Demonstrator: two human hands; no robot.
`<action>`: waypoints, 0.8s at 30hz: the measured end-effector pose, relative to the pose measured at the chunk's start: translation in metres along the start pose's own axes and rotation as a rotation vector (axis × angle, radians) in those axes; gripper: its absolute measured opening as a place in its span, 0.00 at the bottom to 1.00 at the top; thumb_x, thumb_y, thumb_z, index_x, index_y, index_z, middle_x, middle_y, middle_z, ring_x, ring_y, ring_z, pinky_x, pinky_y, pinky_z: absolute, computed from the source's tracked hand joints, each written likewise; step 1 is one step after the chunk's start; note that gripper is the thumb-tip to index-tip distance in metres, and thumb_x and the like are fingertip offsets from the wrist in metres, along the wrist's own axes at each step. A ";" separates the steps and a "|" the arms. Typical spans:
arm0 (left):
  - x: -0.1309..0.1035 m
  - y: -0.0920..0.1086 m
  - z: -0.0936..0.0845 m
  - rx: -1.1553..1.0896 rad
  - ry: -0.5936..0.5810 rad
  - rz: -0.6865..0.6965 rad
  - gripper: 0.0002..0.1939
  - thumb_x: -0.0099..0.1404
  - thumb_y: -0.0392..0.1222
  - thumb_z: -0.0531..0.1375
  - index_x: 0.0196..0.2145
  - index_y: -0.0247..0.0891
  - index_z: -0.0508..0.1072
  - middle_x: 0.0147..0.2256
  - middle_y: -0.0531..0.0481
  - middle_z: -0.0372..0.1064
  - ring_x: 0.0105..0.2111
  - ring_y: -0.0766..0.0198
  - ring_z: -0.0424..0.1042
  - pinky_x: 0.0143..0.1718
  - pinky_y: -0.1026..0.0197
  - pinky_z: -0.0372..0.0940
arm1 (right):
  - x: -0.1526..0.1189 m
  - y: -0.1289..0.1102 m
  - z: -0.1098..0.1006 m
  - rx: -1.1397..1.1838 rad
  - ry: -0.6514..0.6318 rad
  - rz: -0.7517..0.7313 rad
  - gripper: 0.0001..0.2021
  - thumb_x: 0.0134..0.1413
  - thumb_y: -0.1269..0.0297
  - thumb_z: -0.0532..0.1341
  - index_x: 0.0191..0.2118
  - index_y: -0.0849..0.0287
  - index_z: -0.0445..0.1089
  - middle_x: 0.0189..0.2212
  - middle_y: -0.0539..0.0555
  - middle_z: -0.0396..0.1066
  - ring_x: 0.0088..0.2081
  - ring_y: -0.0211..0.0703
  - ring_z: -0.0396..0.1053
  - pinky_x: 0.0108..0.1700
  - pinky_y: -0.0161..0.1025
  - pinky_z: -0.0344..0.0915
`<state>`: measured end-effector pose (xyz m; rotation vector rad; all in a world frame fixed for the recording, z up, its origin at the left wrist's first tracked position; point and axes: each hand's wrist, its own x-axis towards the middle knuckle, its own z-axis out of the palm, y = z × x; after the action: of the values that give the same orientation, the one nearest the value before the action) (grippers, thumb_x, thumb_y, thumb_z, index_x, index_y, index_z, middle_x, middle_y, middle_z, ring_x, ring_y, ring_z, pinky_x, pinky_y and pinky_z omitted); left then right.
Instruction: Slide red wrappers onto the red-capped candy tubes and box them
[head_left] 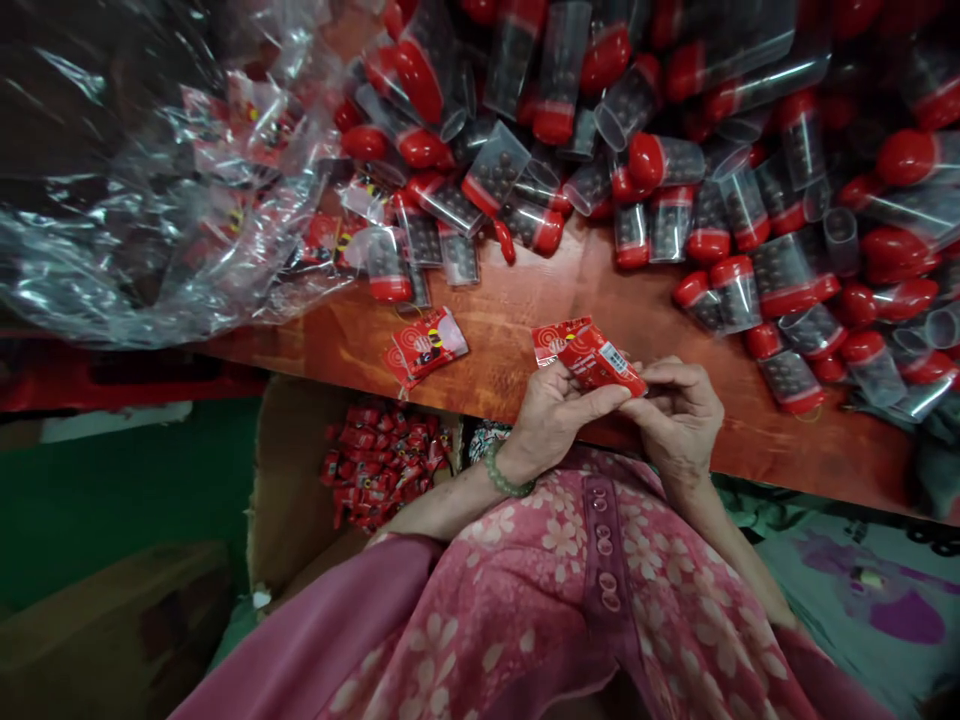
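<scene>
Above the table's front edge, my left hand (559, 410) pinches a flat red printed packet (600, 360) with a white barcode label. A green bead bracelet circles my left wrist. My right hand (682, 415) grips the packet's right corner, its fingers curled and partly hidden. Another red printed piece shows behind the packet, toward the left. A few similar red packets (431, 345) lie on the wood to the left of my hands. Beyond my hands lies a large heap of clear tubes (735, 290) with red rounded caps, filled with small dark balls.
A big clear plastic bag (172, 240) with more red packets inside covers the table's left end. Below the edge stands an open cardboard box (289, 480) holding many small red packed items (382, 460). The wooden table (540, 275) runs across.
</scene>
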<state>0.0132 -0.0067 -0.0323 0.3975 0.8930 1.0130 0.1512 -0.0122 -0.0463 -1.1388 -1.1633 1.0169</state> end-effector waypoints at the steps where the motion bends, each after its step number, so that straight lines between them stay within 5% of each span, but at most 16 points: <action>1: 0.000 -0.001 0.000 -0.003 -0.010 -0.003 0.18 0.53 0.49 0.76 0.38 0.39 0.81 0.39 0.50 0.83 0.41 0.62 0.81 0.52 0.58 0.72 | 0.000 0.001 -0.001 0.006 -0.001 0.003 0.13 0.49 0.63 0.77 0.39 0.51 0.76 0.32 0.46 0.74 0.31 0.35 0.73 0.30 0.31 0.69; 16: 0.001 -0.001 -0.005 -0.007 -0.076 0.007 0.19 0.55 0.53 0.75 0.36 0.37 0.81 0.36 0.49 0.81 0.37 0.65 0.78 0.48 0.60 0.72 | 0.004 0.009 0.000 0.033 0.012 -0.065 0.13 0.46 0.59 0.78 0.36 0.50 0.76 0.28 0.45 0.74 0.25 0.36 0.70 0.31 0.36 0.72; 21: -0.032 0.036 -0.024 0.258 -0.005 -0.052 0.18 0.55 0.50 0.74 0.38 0.36 0.81 0.39 0.47 0.82 0.38 0.63 0.79 0.47 0.60 0.73 | 0.011 -0.017 -0.007 -0.155 -0.374 -0.031 0.09 0.55 0.57 0.73 0.38 0.53 0.78 0.27 0.47 0.76 0.27 0.39 0.73 0.30 0.36 0.70; 24: -0.072 0.061 -0.062 0.587 0.095 -0.094 0.17 0.56 0.50 0.74 0.38 0.36 0.81 0.39 0.46 0.83 0.38 0.61 0.80 0.45 0.61 0.73 | 0.023 -0.024 -0.014 -0.382 -0.459 -0.118 0.06 0.60 0.60 0.70 0.39 0.55 0.77 0.30 0.51 0.79 0.31 0.42 0.75 0.35 0.39 0.72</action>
<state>-0.0869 -0.0453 0.0036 0.7960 1.2830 0.6730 0.1681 0.0047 -0.0196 -1.1414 -1.8298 1.0200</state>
